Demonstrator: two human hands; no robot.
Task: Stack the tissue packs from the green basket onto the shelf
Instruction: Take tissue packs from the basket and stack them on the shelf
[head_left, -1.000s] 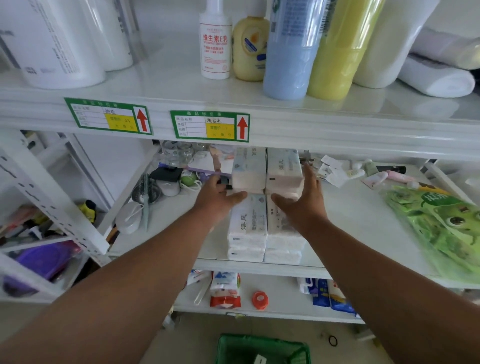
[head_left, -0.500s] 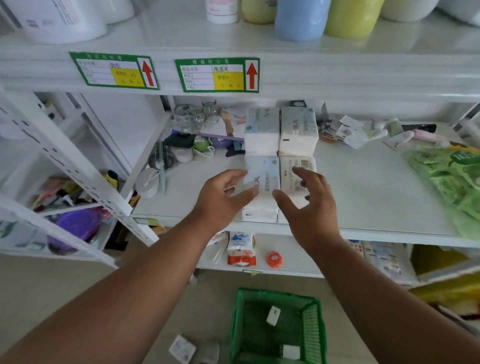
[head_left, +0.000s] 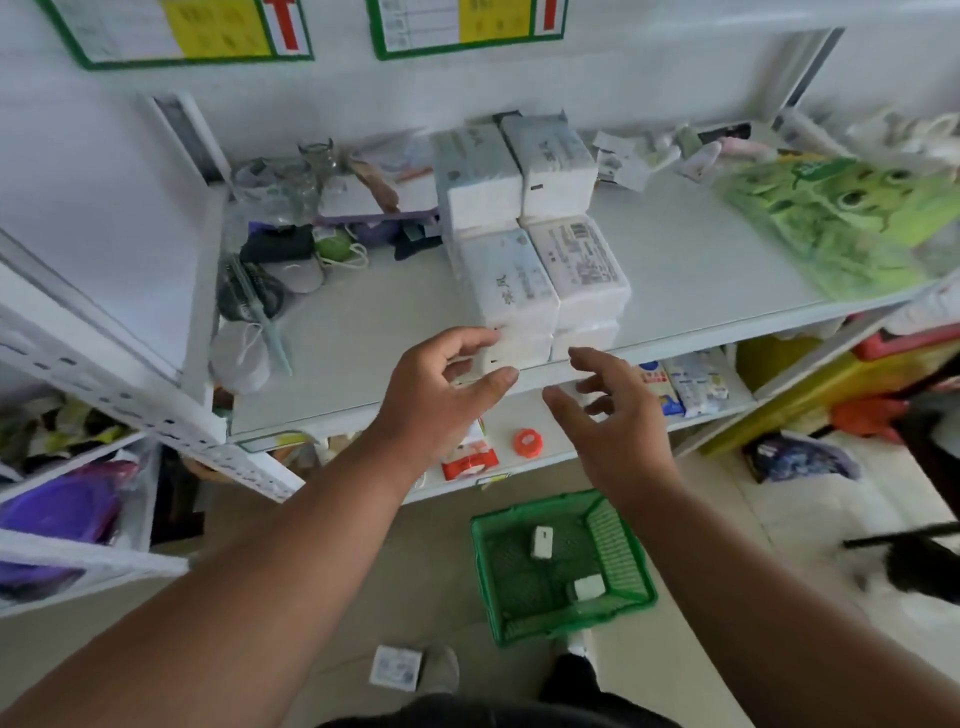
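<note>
Several white tissue packs (head_left: 540, 249) stand stacked in two rows on the white shelf (head_left: 701, 280). My left hand (head_left: 441, 400) hovers just in front of the stack's lower left pack, fingers loosely curled and holding nothing. My right hand (head_left: 613, 421) hangs below the shelf edge, fingers spread and relaxed, also holding nothing. On the floor below sits the green basket (head_left: 618, 551) with two small white packs (head_left: 541, 542) inside it.
Glass jars, a comb and dark items (head_left: 280, 244) crowd the shelf's left side. A green printed bag (head_left: 841, 218) lies on its right. A lower shelf holds a red-white pack (head_left: 470, 454) and an orange cap (head_left: 527, 443). A small white pack (head_left: 396, 666) lies on the floor.
Both hands have let go of the stacked packs and drawn back toward me. My view has tilted down, bringing the whole green basket and the floor into sight.
</note>
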